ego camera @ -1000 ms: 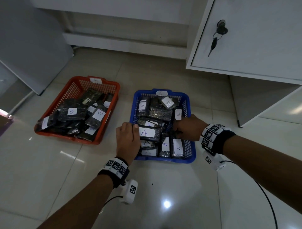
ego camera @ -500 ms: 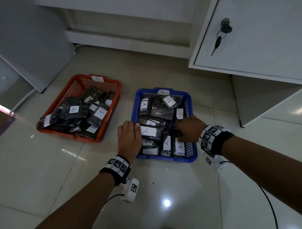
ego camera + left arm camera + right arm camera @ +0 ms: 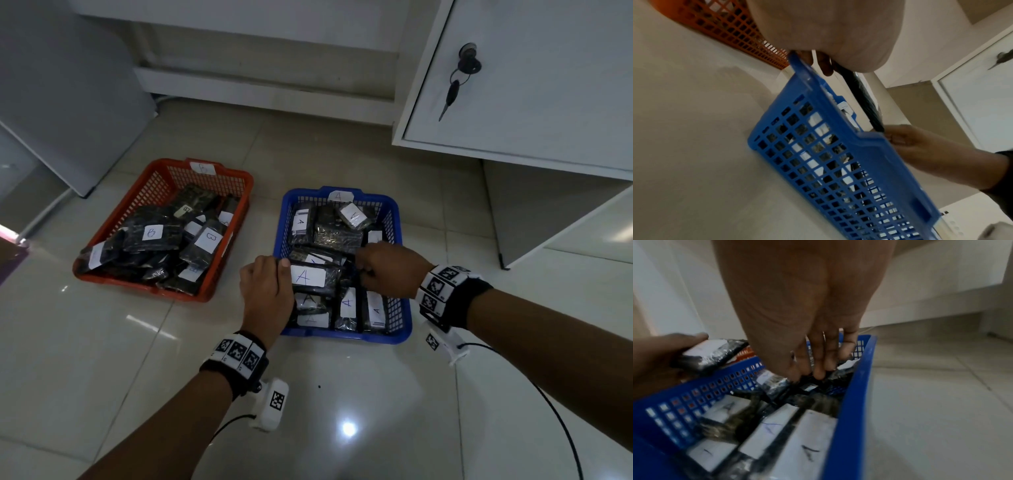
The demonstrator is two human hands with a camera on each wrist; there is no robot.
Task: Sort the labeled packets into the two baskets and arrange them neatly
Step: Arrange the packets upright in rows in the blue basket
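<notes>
A blue basket [image 3: 342, 337] marked A holds several dark packets with white A labels. To its left, a red basket [image 3: 137, 291] holds packets labelled B. My left hand [image 3: 265, 291] grips the left end of an A packet [image 3: 310, 277], held flat above the blue basket's left side. My right hand [image 3: 387, 270] reaches into the blue basket from the right. Its curled fingers [image 3: 818, 371] pinch a dark packet [image 3: 807, 382] in the pile. In the left wrist view, the held packet [image 3: 865, 100] is edge-on above the blue basket [image 3: 838, 162].
Both baskets sit on a glossy tiled floor [image 3: 342, 394]. A white cabinet [image 3: 548, 85] with keys in its lock [image 3: 467, 63] overhangs at the back right. A grey panel [image 3: 61, 102] leans at the back left. A cable [image 3: 548, 394] trails from my right wrist.
The right hand has edged slightly left inside the blue basket. The left hand keeps its hold on the A packet in about the same place.
</notes>
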